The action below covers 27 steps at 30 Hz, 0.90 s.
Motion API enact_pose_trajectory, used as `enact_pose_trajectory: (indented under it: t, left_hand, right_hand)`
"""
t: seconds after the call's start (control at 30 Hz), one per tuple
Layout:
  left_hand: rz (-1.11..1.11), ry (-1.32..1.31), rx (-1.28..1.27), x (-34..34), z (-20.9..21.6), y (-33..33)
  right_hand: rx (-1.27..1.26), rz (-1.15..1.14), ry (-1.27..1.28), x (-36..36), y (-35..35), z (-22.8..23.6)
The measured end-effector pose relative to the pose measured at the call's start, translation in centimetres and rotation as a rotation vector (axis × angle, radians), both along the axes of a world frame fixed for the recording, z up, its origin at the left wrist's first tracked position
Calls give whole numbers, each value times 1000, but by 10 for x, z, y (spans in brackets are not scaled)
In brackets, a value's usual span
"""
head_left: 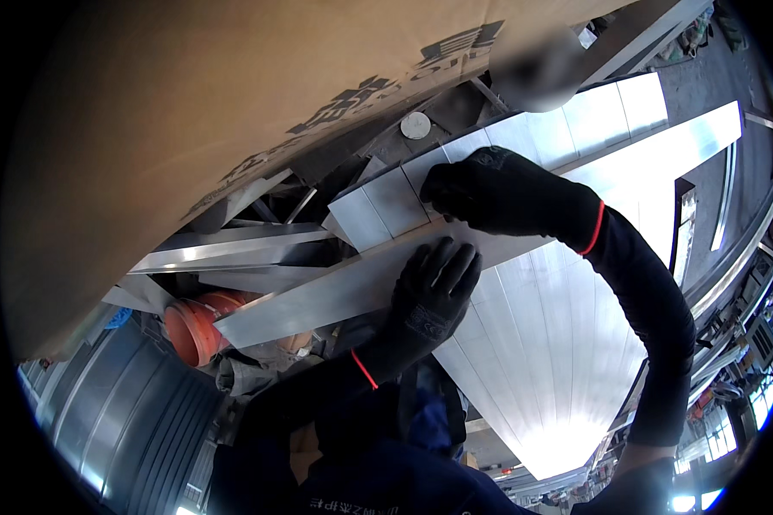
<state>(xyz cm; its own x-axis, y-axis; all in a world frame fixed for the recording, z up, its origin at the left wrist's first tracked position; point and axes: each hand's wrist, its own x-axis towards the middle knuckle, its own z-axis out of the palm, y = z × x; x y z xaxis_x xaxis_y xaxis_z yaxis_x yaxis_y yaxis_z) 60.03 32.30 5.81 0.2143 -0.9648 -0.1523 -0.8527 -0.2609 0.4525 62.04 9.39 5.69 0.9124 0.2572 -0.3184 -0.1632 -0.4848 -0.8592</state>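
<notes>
A long flat silver metal bar [318, 302] lies slantwise across a row of silver square tubes [524, 322]; the tubes' far ends [386, 202] stick out beyond it. My left hand [432, 287], in a black glove with a red cuff edge, rests on the bar with its fingers stretched out. Just beyond it, my right hand [485, 189], in a matching glove, is bent down over the tubes at the bar's far edge. Its fingers are curled closed, and whatever is between them is hidden.
A large brown cardboard sheet or box [232, 112] fills the upper left. Orange buckets [196, 330] stand beyond the bar's left end. Metal offcuts [240, 249] and a round pale disc [416, 125] lie behind the tubes. Stacked metal profiles [129, 403] are at the lower left.
</notes>
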Motion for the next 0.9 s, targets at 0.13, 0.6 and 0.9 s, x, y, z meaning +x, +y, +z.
enact_pose_trajectory:
  t: [0.13,0.6,0.9]
  left_hand:
    - [20,-9,-119,9,-7,-2]
    - [211,-48,-35,20,-10,22]
    - [167,-18,-42,22,-11,23]
  right_hand:
    - [-74,2,-105,-4,2,-5]
    - [-142,111,-64,2,6,-9]
    - [-171,85,-6,-5,1,1]
